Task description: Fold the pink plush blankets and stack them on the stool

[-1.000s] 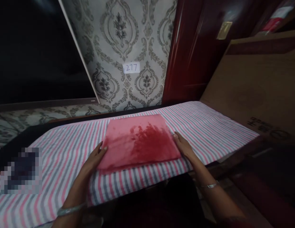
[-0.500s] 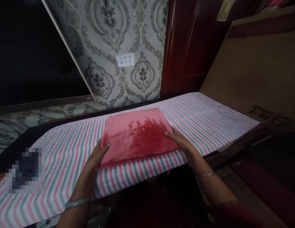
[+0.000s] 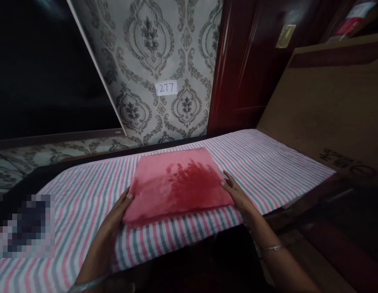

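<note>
A folded pink cloth (image 3: 158, 183) lies flat as a neat rectangle on the striped cloth, with a dark red blotch spreading over its right half. Along its left edge rests my left hand (image 3: 118, 209), fingers stretched out and thumb by the rim. My right hand (image 3: 237, 193) is at the opposite edge, fingers apart and the thumb close to the cloth's side. Neither hand is wrapped round it. The undersides of the fingers are partly hidden.
The pink, grey and white striped cloth (image 3: 85, 195) covers the table. A dark screen (image 3: 51, 73) stands at back left, and a large cardboard box (image 3: 323, 106) at the right. A paper label (image 3: 166, 87) marked 277 is on the patterned wall. A pixelated patch hides something at left.
Both hands have shifted outward, their thumbs sliding off the top of the folded pink cloth to its edges. The view has tilted up slightly, so everything sits lower.
</note>
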A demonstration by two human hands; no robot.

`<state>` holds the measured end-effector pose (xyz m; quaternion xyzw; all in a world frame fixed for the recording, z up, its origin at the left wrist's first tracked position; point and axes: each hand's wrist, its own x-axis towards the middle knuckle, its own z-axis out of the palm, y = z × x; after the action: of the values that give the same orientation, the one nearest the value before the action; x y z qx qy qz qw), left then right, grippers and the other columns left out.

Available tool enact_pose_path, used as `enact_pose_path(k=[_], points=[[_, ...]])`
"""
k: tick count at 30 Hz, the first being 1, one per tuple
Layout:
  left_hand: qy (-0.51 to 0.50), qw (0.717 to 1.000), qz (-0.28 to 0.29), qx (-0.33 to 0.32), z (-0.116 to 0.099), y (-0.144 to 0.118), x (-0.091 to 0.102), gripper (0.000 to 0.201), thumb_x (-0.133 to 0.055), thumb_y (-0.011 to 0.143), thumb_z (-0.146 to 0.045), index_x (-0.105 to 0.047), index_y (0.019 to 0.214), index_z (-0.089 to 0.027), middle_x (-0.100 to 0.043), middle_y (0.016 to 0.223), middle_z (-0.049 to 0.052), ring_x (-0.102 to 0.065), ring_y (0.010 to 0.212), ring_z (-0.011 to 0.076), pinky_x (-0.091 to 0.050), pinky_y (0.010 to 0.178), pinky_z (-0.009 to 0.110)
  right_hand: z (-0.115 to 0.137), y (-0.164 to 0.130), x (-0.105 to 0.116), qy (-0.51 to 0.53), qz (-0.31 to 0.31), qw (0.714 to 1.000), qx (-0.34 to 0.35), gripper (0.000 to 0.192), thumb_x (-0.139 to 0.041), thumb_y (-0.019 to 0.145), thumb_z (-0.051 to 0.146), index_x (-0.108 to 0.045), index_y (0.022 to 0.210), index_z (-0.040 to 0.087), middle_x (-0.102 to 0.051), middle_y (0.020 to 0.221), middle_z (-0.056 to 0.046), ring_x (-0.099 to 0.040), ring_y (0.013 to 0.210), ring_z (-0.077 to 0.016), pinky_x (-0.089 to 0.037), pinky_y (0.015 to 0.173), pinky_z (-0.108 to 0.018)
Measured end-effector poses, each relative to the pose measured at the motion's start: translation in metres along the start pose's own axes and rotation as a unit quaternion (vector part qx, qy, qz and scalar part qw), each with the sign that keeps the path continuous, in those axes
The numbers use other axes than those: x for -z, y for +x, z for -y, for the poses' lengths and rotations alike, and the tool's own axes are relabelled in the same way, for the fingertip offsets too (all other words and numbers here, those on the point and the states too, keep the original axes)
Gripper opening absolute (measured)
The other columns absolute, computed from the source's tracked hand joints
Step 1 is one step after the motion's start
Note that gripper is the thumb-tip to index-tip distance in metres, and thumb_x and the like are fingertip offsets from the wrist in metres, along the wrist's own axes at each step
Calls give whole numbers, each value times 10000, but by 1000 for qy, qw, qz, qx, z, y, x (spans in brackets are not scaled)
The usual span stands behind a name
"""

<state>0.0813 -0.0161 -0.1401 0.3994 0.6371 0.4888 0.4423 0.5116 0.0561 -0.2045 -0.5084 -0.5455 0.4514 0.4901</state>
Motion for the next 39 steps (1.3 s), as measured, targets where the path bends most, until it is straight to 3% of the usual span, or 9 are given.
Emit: enact_pose_path(k=[4,7,9,12,16,24,27,33,39], points=[[-1,999,48,-13,3,-9,14,920,-652,827,-526,-248,1599,-227,-659,1346,147,-690,1136,281,-553,967,390,-8,-11,9,-53,8,995,83,602,-434,988,401,-321,1564,266,-537,1458,-144,-589,1273,-259,-483,1051,-507],[126,988,56,-77,7,-13,26,909,-612,853,-492,-186,1614,-236,-690,1293,136,-699,1107,281,-538,978,398,-12,-19,16,-134,13,975,174,648,-468,957,285,-288,1579,291,-472,1515,-139,-575,1285,-260,-512,1025,-485],[235,953,50,-184,15,-11,34,863,-610,837,-465,-265,1596,-240,-660,1335,136,-666,1164,302,-518,1005,414,-13,-23,20,-216,18,944,247,737,-512,898,195,-274,1586,309,-431,1544,-127,-499,1364,-277,-469,1080,-500],[367,863,51,-343,30,-3,43,788,-599,829,-377,-341,1563,-250,-571,1432,147,-586,1274,330,-493,1039,444,-8,-27,25,-317,42,893,315,874,-474,819,63,-207,1604,338,-345,1593,-107,-367,1460,-273,-415,1138,-501],[463,771,29,-437,41,1,48,710,-571,861,-294,-368,1540,-255,-443,1503,171,-531,1326,332,-533,981,414,1,-35,31,-378,73,856,345,904,-466,832,46,-129,1611,357,-244,1642,-97,-333,1480,-274,-461,1106,-477],[465,697,7,-545,44,0,45,545,-622,854,-380,-522,1375,-257,-509,1442,176,-548,1275,349,-495,1014,496,11,-50,29,-387,84,839,372,737,-498,956,177,-184,1600,352,-316,1616,-102,-370,1459,-282,-453,1115,-502],[453,693,6,-560,45,-3,42,512,-597,878,-330,-518,1375,-238,-547,1404,183,-565,1256,325,-501,1005,465,15,-55,25,-385,100,842,363,730,-534,960,250,-192,1599,332,-288,1626,-115,-358,1464,-293,-459,1107,-495],[419,768,-11,-484,30,-12,32,461,-587,858,-360,-579,1302,-235,-594,1386,147,-577,1257,310,-482,1038,465,11,-57,17,-399,69,841,358,771,-577,949,296,-174,1604,342,-290,1623,-121,-406,1428,-324,-487,1071,-512],[396,758,-54,-516,-10,-9,21,403,-585,831,-328,-626,1219,-228,-663,1302,125,-619,1175,302,-468,1013,455,5,-46,9,-430,21,816,386,836,-568,885,163,-180,1606,332,-411,1540,-124,-460,1354,-348,-457,1073,-582]])
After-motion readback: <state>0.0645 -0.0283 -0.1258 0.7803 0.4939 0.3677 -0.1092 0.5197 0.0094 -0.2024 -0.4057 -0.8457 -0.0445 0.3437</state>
